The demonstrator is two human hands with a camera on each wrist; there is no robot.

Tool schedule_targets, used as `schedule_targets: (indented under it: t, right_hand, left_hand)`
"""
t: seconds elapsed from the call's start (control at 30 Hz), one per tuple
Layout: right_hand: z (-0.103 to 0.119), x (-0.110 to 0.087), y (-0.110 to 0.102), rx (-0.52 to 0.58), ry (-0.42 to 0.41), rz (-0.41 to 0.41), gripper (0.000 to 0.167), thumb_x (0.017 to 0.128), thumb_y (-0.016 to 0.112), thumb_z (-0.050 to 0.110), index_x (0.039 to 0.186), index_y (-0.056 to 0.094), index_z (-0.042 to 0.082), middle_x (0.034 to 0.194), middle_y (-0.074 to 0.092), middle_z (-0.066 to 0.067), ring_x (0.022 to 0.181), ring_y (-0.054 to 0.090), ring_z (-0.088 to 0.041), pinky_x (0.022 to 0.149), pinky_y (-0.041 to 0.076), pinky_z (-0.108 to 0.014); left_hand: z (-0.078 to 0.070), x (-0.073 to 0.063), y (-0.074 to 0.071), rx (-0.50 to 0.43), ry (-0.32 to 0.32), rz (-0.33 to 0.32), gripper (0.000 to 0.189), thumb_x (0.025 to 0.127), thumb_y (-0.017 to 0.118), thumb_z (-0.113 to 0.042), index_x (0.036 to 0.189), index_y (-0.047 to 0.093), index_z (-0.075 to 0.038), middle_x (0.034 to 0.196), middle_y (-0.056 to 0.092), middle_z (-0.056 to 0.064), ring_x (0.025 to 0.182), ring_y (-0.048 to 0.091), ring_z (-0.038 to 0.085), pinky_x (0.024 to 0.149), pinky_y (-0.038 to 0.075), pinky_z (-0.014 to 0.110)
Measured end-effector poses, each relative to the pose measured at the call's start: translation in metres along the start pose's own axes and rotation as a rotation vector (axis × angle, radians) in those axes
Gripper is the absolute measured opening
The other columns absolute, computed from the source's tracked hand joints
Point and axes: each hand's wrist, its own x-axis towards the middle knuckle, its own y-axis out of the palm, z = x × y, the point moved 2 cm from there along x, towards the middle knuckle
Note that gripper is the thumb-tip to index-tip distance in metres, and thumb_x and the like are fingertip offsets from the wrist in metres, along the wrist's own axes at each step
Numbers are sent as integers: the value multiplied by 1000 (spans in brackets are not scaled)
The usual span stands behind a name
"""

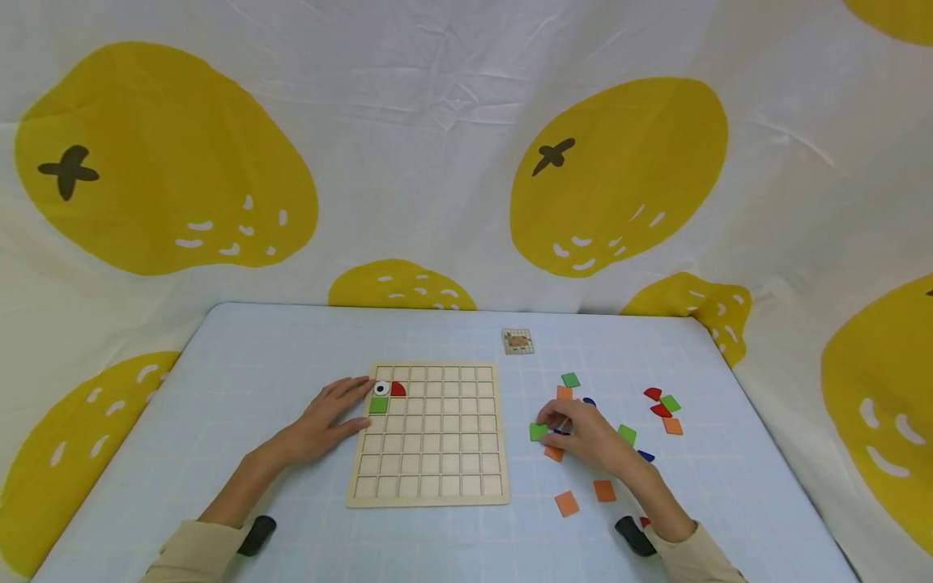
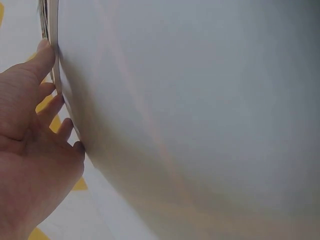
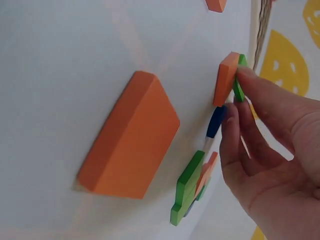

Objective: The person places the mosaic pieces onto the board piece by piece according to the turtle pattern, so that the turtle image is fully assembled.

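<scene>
A wooden grid board (image 1: 428, 506) lies on the table. Fingertips and thumb of my left hand (image 1: 321, 423) rest at its left edge, the fingers fairly straight; the left wrist view shows the same hand (image 2: 30, 125) against the board's side. In the upper left cells sit a white eye tile (image 1: 382, 389), a red quarter-round tile (image 1: 398, 389) and a green square tile (image 1: 379, 405). To the right of the board, my right hand (image 1: 594, 437) pinches another green square tile (image 1: 537, 432) between thumb and fingers. Near its fingertips are an orange tile (image 3: 226, 80) and a blue tile (image 3: 216, 121).
Several loose tiles lie around the right hand, including orange squares (image 1: 566, 504) nearer the front. Farther right is a small group with a red piece (image 1: 661, 410) and a green square (image 1: 670, 403). A small patterned card (image 1: 518, 341) lies behind the board. Patterned cloth hangs beyond the table.
</scene>
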Motion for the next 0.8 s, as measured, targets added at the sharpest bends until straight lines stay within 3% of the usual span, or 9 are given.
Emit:
schedule_targets:
  t: [0.27,0.47,0.8]
  right_hand:
    - [9,7,4,52,-70,21,14,92,77,5,105,73,8,96,68,2,86,60,-11,79,56,-25]
    - [16,16,9,29,-132,-19,14,93,76,4,105,72,9,98,69,1,88,61,-12,82,58,-29]
    - [33,35,17,68,-194,-18,28,96,72,4,124,70,2,105,69,-4,93,62,-15,83,58,-29]
  left_hand:
    - [-1,0,2,-10,15,-10,64,101,67,-23,155,41,0,158,39,24,146,26,50,114,22,71]
    - [-4,-1,0,-6,34,-22,63,102,67,-23,155,42,1,157,40,24,144,28,51,113,24,72]
    - [-3,0,0,-9,28,-15,63,102,66,-23,156,41,0,158,39,24,146,25,51,113,23,73]
